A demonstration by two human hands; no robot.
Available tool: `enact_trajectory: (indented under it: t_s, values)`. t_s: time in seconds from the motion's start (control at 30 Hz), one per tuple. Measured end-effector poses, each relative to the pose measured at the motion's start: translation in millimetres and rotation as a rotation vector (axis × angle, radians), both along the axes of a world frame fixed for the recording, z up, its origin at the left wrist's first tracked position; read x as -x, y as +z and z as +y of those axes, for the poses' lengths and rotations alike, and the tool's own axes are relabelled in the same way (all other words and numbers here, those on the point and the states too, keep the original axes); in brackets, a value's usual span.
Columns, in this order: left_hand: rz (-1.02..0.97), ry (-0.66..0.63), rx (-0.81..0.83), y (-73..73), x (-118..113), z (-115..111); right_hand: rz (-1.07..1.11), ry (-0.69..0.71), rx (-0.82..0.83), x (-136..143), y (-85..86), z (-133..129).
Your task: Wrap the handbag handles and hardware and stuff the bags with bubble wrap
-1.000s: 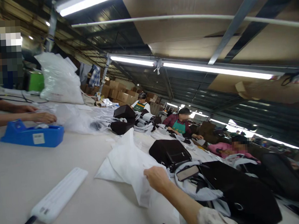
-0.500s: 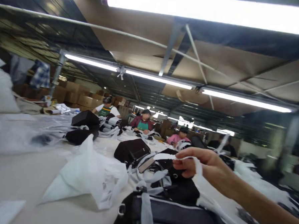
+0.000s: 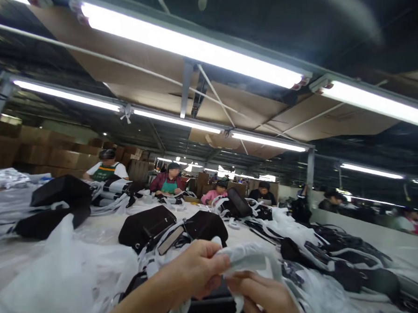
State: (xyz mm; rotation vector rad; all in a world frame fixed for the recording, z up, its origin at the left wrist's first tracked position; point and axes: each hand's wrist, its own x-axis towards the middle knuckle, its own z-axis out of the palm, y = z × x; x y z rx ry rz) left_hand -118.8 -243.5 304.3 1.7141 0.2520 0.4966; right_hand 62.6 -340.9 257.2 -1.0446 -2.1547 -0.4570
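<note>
Gripped the white strip [image 3: 251, 257] between thumb and curled fingers of the left hand [image 3: 197, 271]; pinched the same strip, just beside, with bent fingers of the right hand [image 3: 263, 296]. Held it in front of the chest, above a dark bag [image 3: 210, 310] partly hidden by both hands. Showed, at near left, crumpled white wrapping [image 3: 70, 262], and at right, clear plastic [image 3: 324, 290] beside black bags with pale-wrapped straps [image 3: 355, 272]. Included, just beyond the hands, a flat rectangular item [image 3: 170, 240] between two black bags [image 3: 146, 225] on the pale table [image 3: 187, 210]. Showed more black bags [image 3: 61, 190] farther left. Depicted, across the table, a person in a green apron [image 3: 106, 171], another in a teal apron [image 3: 170, 184], one in pink [image 3: 214, 193] and one in dark clothing [image 3: 263, 195]. Showed, farthest back, stacked cartons [image 3: 54, 153] at left, with lit tubes [image 3: 189, 40] overhead.
</note>
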Motion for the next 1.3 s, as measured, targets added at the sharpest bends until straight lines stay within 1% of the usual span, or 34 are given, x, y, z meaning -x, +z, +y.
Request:
enact_trajectory:
  t_s: [0.07, 0.13, 0.17, 0.2, 0.27, 0.3, 0.37, 0.47, 0.53, 0.6, 0.67, 0.73, 0.8, 0.9, 1.07, 1.13, 1.23, 1.3]
  values:
    - [0.023, 0.102, 0.03, -2.6, 2, -4, -0.017, 0.055, -0.121, 5, 11.3, 10]
    - [0.047, 0.221, 0.147, -6.5, 3, -2, -0.031, 0.092, -0.193, 9, 17.3, 16]
    - [0.059, 0.25, 0.21, -8.1, 4, 0, -0.036, 0.106, -0.21, 10, 18.7, 19]
    - [0.068, 0.252, 0.265, -9.4, 5, 2, -0.037, 0.121, -0.214, 11, 19.4, 21]
    - [0.047, 0.203, 0.32, -10.6, 7, 7, -0.03, 0.151, -0.187, 14, 19.9, 24]
    - [0.01, 0.177, 0.306, -10.5, 8, 8, -0.013, 0.147, -0.162, 15, 20.1, 25]
    - [-0.073, 0.162, 0.247, -9.3, 7, 9, 0.036, 0.092, -0.121, 17, 20.6, 23]
    - [-0.164, 0.191, 0.162, -7.7, 0, 10, 0.107, 0.001, -0.128, 23, 21.9, 16]
    - [-0.21, 0.193, 0.121, -8.9, -6, 10, 0.187, 0.004, -0.118, 28, 23.0, 10]
    - [-0.274, 0.188, 0.062, -12.2, -13, 10, 0.386, 0.014, 0.0, 33, 23.9, 6]
    - [-0.342, 0.201, -0.02, -16.9, -16, 9, 0.662, 0.003, 0.193, 38, 24.1, 6]
    - [-0.373, 0.242, -0.123, -21.4, -16, 7, 0.884, -0.025, 0.347, 42, 23.7, 9]
    - [-0.389, 0.277, -0.204, -25.0, -14, 5, 0.995, -0.051, 0.405, 44, 22.6, 13]
    - [-0.388, 0.304, -0.23, -27.0, -13, 2, 1.075, -0.065, 0.416, 46, 20.3, 16]
    - [-0.395, 0.36, -0.118, -23.7, -18, 3, 1.108, 0.002, 0.541, 52, 19.3, 14]
    - [-0.411, 0.356, -0.096, -23.3, -19, 5, 1.134, 0.051, 0.529, 53, 20.6, 13]
    - [-0.426, 0.346, -0.143, -26.3, -20, 9, 1.175, 0.086, 0.512, 50, 22.2, 16]
    - [-0.436, 0.373, -0.171, -29.9, -21, 9, 1.181, 0.075, 0.564, 46, 22.0, 19]
